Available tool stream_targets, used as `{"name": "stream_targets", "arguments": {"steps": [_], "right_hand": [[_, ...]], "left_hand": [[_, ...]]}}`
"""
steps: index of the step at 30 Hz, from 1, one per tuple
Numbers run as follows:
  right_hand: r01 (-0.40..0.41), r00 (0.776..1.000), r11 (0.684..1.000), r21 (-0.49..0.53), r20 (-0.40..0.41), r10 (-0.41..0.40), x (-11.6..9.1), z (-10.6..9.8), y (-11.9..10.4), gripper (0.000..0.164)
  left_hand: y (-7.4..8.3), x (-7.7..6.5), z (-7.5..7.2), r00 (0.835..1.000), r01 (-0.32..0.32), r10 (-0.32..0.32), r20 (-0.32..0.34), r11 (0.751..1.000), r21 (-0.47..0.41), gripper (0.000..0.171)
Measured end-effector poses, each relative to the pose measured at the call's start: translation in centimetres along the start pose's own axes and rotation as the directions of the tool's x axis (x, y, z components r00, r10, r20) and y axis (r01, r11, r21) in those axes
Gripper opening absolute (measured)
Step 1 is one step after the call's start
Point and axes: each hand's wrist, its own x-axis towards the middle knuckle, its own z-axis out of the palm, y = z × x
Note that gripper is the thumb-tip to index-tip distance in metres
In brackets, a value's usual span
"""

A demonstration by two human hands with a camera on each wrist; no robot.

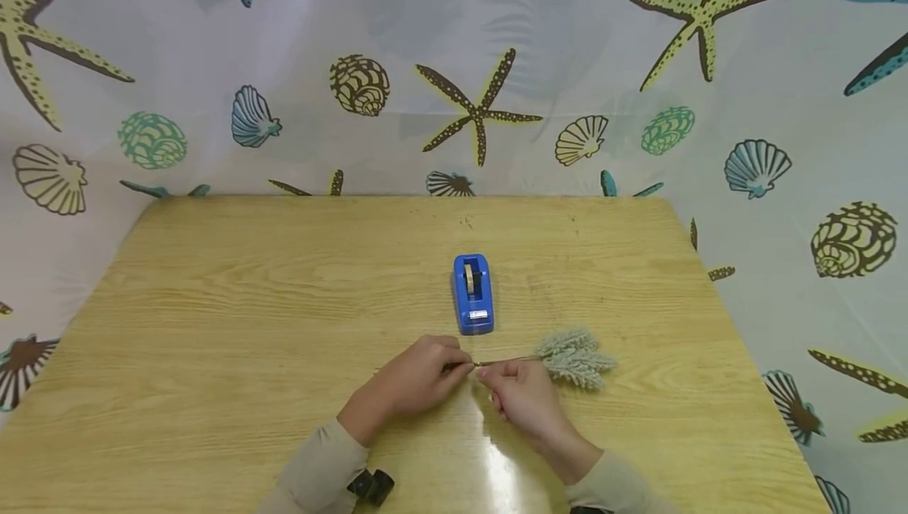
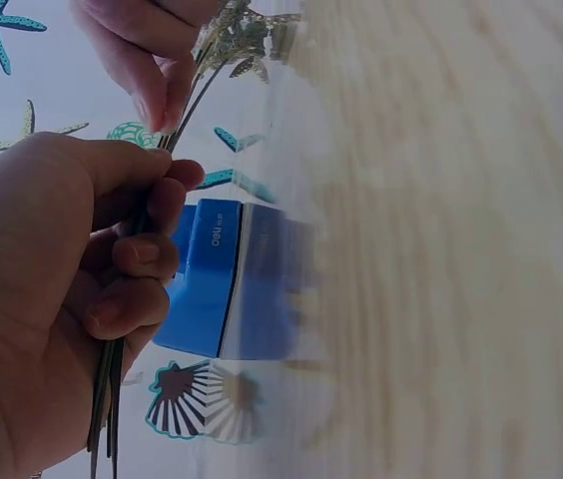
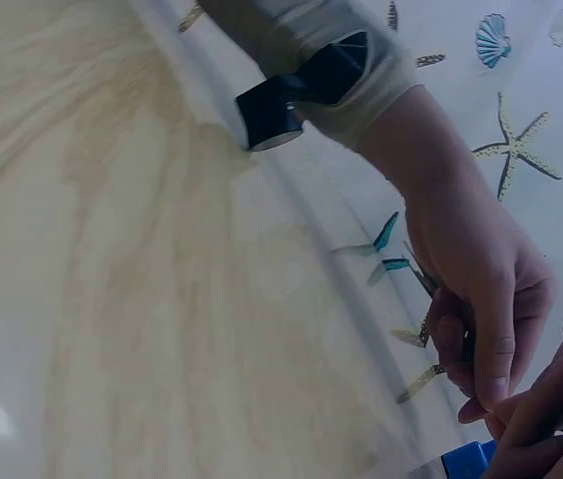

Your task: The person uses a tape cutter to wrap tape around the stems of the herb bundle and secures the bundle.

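A bunch of pale grey-green dried-looking flowers (image 1: 578, 358) lies out to the right, its thin dark stems (image 1: 509, 360) running left to both hands. My left hand (image 1: 426, 376) grips the stems, fingers curled round them; in the left wrist view the stem ends (image 2: 108, 404) stick out below the palm. Right beside its fingertips, my right hand (image 1: 528, 404) pinches at the stems with thumb and forefinger. Whether a strip of tape is also between those fingers is too small to tell. Just beyond the hands stands a blue tape dispenser (image 1: 474, 305) with a roll in it.
The wood-grain table (image 1: 248, 301) carries the dispenser upright near its middle. A curtain (image 1: 397, 9) printed with shells and starfish hangs round the back and sides. Dark wrist cameras (image 1: 371, 486) sit on the sleeves.
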Motion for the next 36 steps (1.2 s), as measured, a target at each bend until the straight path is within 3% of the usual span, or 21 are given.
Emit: {"name": "stream_targets", "arguments": {"steps": [9, 15, 20, 22, 23, 25, 28, 30, 33, 36], "right_hand": [[0.065, 0.997, 0.998, -0.013, -0.045, -0.066, 0.1, 0.4, 0.9, 0.026], [0.105, 0.991, 0.988, -0.116, -0.076, -0.114, 0.3, 0.1, 0.8, 0.021], [0.144, 0.986, 0.962, -0.233, -0.05, -0.16, 0.4, -0.8, 0.2, 0.02], [0.207, 0.974, 0.926, -0.317, -0.027, -0.227, 0.4, -1.3, -0.4, 0.018], [0.259, 0.959, 0.891, -0.372, -0.008, -0.282, 0.4, -1.6, -0.7, 0.017], [0.379, 0.91, 0.766, -0.519, 0.062, -0.409, 0.6, -2.0, -1.4, 0.015], [0.512, 0.803, 0.475, -0.715, 0.202, -0.56, 1.1, -2.2, -2.0, 0.019], [0.543, 0.751, 0.302, -0.784, 0.292, -0.592, 1.3, -2.3, -2.1, 0.022], [0.545, 0.708, 0.152, -0.824, 0.356, -0.611, 1.7, -2.3, -1.9, 0.023], [0.536, 0.656, 0.057, -0.842, 0.373, -0.656, 2.0, -2.2, -1.7, 0.023]], "left_hand": [[-0.1, 0.3, 0.2, 0.999, 0.035, -0.035, -0.004, 0.998, -0.054, 0.018], [-0.3, 0.6, 0.5, 0.999, 0.032, -0.033, -0.015, 0.998, -0.057, 0.017], [-0.5, 0.5, 0.4, 0.999, 0.02, -0.022, -0.025, 0.997, -0.07, 0.017], [-0.6, 0.5, 0.4, 1.0, 0.009, -0.012, -0.028, 0.997, -0.076, 0.017], [-0.6, 0.5, 0.3, 1.0, 0.004, -0.006, -0.031, 0.997, -0.077, 0.017], [-0.7, 0.5, 0.2, 0.999, -0.001, -0.002, -0.034, 0.997, -0.082, 0.017], [-0.7, 0.5, 0.2, 1.0, 0.012, -0.014, -0.028, 0.996, -0.091, 0.017], [-0.7, 0.5, 0.1, 1.0, 0.023, -0.024, -0.013, 0.995, -0.094, 0.018], [-0.6, 0.5, 0.1, 0.999, 0.037, -0.036, 0.011, 0.994, -0.1, 0.019], [-0.5, 0.5, -0.1, 0.999, 0.054, -0.053, 0.007, 0.992, -0.112, 0.02]]}}
